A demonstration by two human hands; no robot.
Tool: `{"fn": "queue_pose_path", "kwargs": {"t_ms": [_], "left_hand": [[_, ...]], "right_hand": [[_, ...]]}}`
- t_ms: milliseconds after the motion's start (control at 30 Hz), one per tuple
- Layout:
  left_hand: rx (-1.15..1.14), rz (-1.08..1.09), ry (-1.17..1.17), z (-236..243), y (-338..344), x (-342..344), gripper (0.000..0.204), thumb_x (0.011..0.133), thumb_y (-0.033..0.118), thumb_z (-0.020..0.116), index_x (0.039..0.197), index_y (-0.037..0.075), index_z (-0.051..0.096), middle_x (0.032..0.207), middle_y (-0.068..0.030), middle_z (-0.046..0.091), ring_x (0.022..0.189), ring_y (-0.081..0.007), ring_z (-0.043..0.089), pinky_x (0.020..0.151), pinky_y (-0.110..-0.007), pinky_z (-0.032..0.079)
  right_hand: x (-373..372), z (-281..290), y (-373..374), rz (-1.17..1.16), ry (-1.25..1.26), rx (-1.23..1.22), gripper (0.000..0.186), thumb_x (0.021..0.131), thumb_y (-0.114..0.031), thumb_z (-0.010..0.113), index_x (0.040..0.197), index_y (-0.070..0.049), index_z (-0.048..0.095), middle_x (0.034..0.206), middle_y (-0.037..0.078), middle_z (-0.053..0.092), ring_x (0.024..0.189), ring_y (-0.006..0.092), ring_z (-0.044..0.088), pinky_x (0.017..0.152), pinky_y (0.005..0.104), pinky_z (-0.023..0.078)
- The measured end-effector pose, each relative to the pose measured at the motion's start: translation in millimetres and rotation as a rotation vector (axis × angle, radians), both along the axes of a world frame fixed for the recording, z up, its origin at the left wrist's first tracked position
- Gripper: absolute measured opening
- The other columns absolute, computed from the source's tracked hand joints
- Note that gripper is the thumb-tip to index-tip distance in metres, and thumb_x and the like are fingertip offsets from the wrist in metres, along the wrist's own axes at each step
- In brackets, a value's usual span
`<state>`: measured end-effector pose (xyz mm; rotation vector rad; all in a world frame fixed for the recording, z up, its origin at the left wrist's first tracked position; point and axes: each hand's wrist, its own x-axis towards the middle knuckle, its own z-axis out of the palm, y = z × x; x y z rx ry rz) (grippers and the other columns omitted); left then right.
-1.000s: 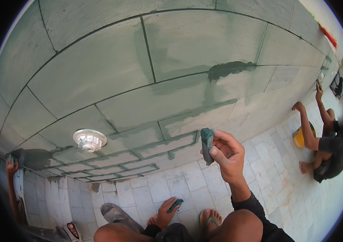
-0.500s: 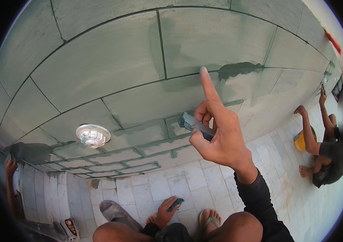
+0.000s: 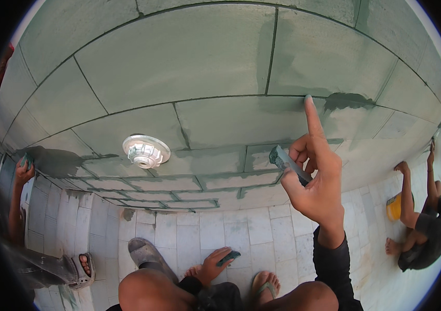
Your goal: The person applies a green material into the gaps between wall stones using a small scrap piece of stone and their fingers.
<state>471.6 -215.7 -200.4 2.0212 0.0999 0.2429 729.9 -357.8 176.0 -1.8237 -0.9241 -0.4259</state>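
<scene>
My right hand (image 3: pixel 319 173) is raised before the pale green tiled wall (image 3: pixel 199 57), its index finger stretched up to a dark horizontal joint. The thumb and bent fingers grip a flat grey block (image 3: pixel 292 165) whose end is caked with dark green paste. Beside the fingertip, a dark green smear (image 3: pixel 347 100) of paste covers part of the joint. Low down between my knees, my left hand (image 3: pixel 214 267) is closed on a small dark green pad (image 3: pixel 228 257); its exact kind is unclear.
A round metal fitting (image 3: pixel 147 151) juts from the wall. At the left, a co-worker's hand (image 3: pixel 24 170) holds a green piece near a dark patch (image 3: pixel 57 162). Another person (image 3: pixel 430 228) crouches at the right by a yellow bucket (image 3: pixel 400 206). Pale floor tiles (image 3: pixel 236 228) lie below.
The view has turned, so the wall and my right hand appear farther right. My fingertip stays by the same joint. Both hands keep their hold.
</scene>
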Motion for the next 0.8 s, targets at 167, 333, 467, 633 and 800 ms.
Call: {"fn": "queue_pose_path", "kwargs": {"t_ms": [167, 333, 467, 633, 800], "left_hand": [[0.011, -0.022, -0.001, 2, -2, 5, 0.042, 0.092, 0.009, 0.076, 0.132, -0.002, 0.065, 0.134, -0.0209, 0.066, 0.127, -0.0348, 0.061, 0.108, -0.041, 0.049], [0.002, -0.023, -0.004, -3, 0, 4, 0.042, 0.091, 0.007, 0.077, 0.129, -0.004, 0.065, 0.132, -0.0222, 0.066, 0.126, -0.0358, 0.062, 0.108, -0.041, 0.05], [-0.01, -0.03, -0.035, -5, -3, 9, 0.04, 0.09, 0.007, 0.078, 0.127, -0.004, 0.066, 0.13, -0.0221, 0.068, 0.124, -0.0365, 0.063, 0.106, -0.042, 0.05], [0.018, 0.001, -0.036, 2, -4, 7, 0.039, 0.09, 0.009, 0.079, 0.125, -0.004, 0.068, 0.127, -0.0226, 0.069, 0.121, -0.037, 0.065, 0.103, -0.041, 0.052], [0.015, 0.002, -0.022, 1, -3, 7, 0.04, 0.09, 0.011, 0.079, 0.126, -0.003, 0.068, 0.127, -0.0231, 0.069, 0.122, -0.0374, 0.065, 0.105, -0.042, 0.052]], "right_hand": [[-4, 6, -9, 0.055, 0.097, 0.125, 0.092, 0.065, -0.006, 0.059, 0.156, -0.003, 0.046, 0.082, 0.003, 0.058, 0.069, 0.0092, 0.054, 0.059, 0.02, 0.044], [13, -10, 0, -0.186, -0.316, 0.44, 0.051, 0.087, 0.005, 0.065, 0.137, -0.001, 0.064, 0.098, 0.009, 0.065, 0.079, 0.0125, 0.061, 0.069, 0.0243, 0.051], [29, -16, 5, -0.308, -0.461, 0.48, 0.04, 0.09, 0.006, 0.072, 0.13, 0.002, 0.068, 0.108, 0.012, 0.068, 0.083, 0.0148, 0.064, 0.072, 0.0256, 0.054], [32, -15, 13, -0.378, -0.556, 0.448, 0.04, 0.086, 0.007, 0.077, 0.125, 0.001, 0.072, 0.104, 0.01, 0.065, 0.08, 0.0148, 0.06, 0.067, 0.0259, 0.05], [35, -12, 24, -0.435, -0.596, 0.453, 0.039, 0.084, 0.005, 0.08, 0.123, 0.001, 0.073, 0.099, 0.009, 0.065, 0.077, 0.0131, 0.061, 0.064, 0.0247, 0.052]]}}
